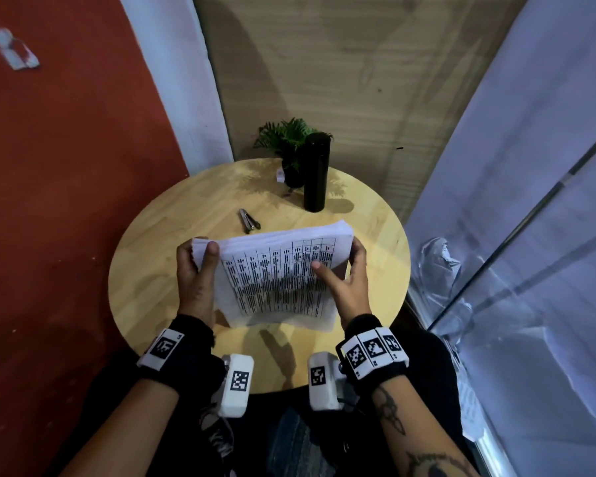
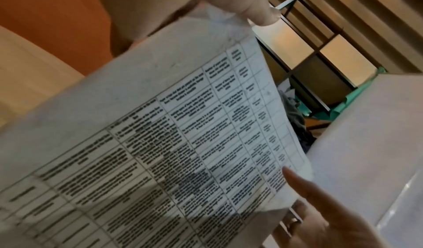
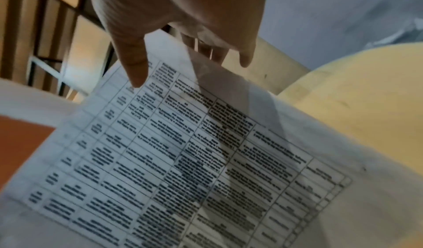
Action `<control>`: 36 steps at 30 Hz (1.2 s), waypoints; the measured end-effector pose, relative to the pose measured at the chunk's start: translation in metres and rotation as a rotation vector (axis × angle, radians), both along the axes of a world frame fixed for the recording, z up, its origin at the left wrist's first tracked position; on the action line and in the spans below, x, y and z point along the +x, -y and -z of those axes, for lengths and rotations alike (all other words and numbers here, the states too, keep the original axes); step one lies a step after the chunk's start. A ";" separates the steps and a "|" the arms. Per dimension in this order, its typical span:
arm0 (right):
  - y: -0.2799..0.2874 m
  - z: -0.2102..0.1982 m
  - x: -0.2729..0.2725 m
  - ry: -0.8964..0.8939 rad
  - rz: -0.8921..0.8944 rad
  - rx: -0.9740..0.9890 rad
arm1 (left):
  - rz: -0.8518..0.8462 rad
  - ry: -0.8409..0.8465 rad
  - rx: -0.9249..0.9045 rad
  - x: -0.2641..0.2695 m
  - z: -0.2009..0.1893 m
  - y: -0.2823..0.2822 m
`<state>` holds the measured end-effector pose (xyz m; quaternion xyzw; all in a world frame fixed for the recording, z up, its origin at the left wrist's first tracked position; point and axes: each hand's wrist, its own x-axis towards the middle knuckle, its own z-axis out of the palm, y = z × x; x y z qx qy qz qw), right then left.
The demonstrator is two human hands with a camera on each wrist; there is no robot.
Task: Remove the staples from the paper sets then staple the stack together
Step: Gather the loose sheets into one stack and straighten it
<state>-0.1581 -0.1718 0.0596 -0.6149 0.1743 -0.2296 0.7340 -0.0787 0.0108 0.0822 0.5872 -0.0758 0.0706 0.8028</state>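
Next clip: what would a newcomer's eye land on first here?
The thick paper stack with its printed table, held up over the round wooden table, the left hand gripping one end and the right hand the other. Behind it lie a small metal tool, a tall black bottle and a potted plant.

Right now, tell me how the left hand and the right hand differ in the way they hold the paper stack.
The left hand pinches the paper stack at its left corner, thumb curled on top; the right hand cups the right edge, thumb stretched flat across the printed table. The left grips near the top corner; the right reaches further onto the page. Both keep the stack tilted above the table.
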 end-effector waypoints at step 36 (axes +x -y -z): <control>-0.011 0.020 0.036 -0.177 0.138 -0.320 | -0.105 -0.015 0.466 0.012 0.050 -0.007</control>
